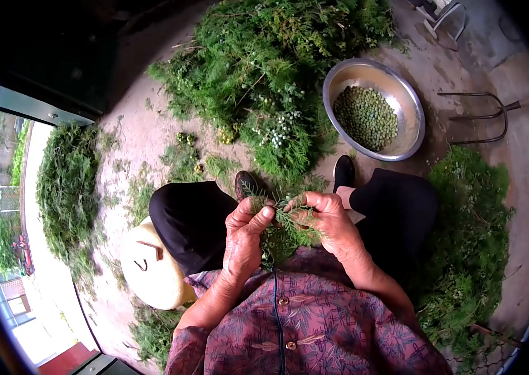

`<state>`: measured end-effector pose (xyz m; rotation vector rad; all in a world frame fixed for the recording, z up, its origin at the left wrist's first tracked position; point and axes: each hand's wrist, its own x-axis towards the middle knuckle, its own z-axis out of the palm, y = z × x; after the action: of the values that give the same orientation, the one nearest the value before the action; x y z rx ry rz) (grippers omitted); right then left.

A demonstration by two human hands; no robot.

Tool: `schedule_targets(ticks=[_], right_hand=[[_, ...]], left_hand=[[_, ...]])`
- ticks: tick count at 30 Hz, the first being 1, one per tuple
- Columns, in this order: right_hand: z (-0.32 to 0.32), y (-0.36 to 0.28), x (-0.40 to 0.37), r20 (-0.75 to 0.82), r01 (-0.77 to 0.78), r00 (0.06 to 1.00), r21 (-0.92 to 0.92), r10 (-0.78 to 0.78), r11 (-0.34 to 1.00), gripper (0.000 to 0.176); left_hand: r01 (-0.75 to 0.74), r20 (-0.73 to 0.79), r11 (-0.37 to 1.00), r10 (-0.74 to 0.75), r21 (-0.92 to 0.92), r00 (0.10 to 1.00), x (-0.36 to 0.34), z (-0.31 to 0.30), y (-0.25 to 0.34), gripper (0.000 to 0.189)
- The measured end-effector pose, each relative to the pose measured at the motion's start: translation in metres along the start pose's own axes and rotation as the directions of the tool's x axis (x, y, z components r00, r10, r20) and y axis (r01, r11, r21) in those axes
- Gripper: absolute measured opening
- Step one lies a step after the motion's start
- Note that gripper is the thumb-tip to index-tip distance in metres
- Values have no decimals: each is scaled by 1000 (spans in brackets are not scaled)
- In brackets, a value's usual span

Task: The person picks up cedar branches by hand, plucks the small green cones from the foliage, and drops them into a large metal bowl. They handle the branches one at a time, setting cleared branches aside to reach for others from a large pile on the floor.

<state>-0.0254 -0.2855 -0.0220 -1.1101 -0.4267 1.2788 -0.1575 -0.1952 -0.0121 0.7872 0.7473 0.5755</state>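
A sprig (pixel 289 220) is being pinched by both closed hands (pixel 244 232) (pixel 327 224) above floor (pixel 132 107) littered with branches (pixel 258 69) at twelve o'clock, bordered by a doorway (pixel 46 250) at nine.

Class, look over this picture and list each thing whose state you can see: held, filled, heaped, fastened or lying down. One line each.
Green sprig: held
Left hand: pinching the sprig
Right hand: pinching the sprig
Metal bowl: upright, partly filled
Green berries: loose in the bowl
Largest foliage pile: heaped on the floor
Fork: lying down
Patterned shirt: looks fastened
Dark shoes: worn
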Motion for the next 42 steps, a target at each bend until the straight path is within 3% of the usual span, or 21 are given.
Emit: schedule_targets(ticks=[1,3,5,7,9,11,13,14,16,18,19,21,23,24,27,31,38,42], right_hand=[[-3,4,3,-38,28,999,31,-27,999,12],[-7,-7,3,-197,-40,977,193,79,980,8],[-24,-2,7,-141,79,990,418,-21,905,14],[-33,4,9,-308,131,951,477,26,869,18],[-55,2,13,-282,89,955,572,93,816,19],[-64,-27,21,-337,255,940,590,-53,766,20],[-72,-67,27,-521,453,853,721,-21,524,25],[-72,-75,23,-506,444,861,711,-42,545,27],[-67,-60,19,-409,343,894,365,-182,865,29],[-51,-42,18,-278,201,935,-93,-219,975,34],[-39,-32,20,-247,219,928,-241,-278,945,38],[-38,-17,22,-56,281,921,-590,-386,757,44],[-39,-9,23,57,292,933,-694,-355,658,42],[-37,-18,19,64,190,969,-815,-240,548,30],[-32,-15,15,-20,190,964,-648,-266,737,23],[-22,-27,10,-4,247,942,-670,-336,700,17],[-21,-38,13,48,337,917,-623,-396,706,18],[-18,-53,12,29,328,910,-662,-415,674,16]], left_hand=[[18,-3,1000,-18,-6,1000,-1,1,3,8],[63,-22,992,-65,-107,998,-1,0,9,11],[60,-56,978,-73,-201,996,5,-9,5,12],[74,-47,962,-89,-263,995,11,-19,2,19],[88,-64,951,-111,-296,992,13,-20,5,22],[78,-56,942,-102,-327,993,15,-25,1,21],[78,-71,925,-112,-373,991,15,-25,-1,13],[82,-79,918,-122,-389,989,15,-24,0,12],[87,-50,917,-115,-390,992,15,-25,-2,11],[90,-45,920,-116,-380,992,15,-24,-3,11],[88,-53,925,-116,-369,992,16,-22,-1,11],[78,-85,933,-115,-352,990,15,-21,1,11],[66,-126,939,-114,-338,985,14,-20,1,11],[61,-130,934,-114,-352,985,14,-22,-1,11],[32,-236,947,-112,-320,965,15,-23,-5,12],[17,-210,991,-45,-131,977,17,-30,-13,14],[-25,-180,988,-3,-151,984,21,-36,-14,26],[-133,-248,990,141,51,958,16,-36,-14,32]])
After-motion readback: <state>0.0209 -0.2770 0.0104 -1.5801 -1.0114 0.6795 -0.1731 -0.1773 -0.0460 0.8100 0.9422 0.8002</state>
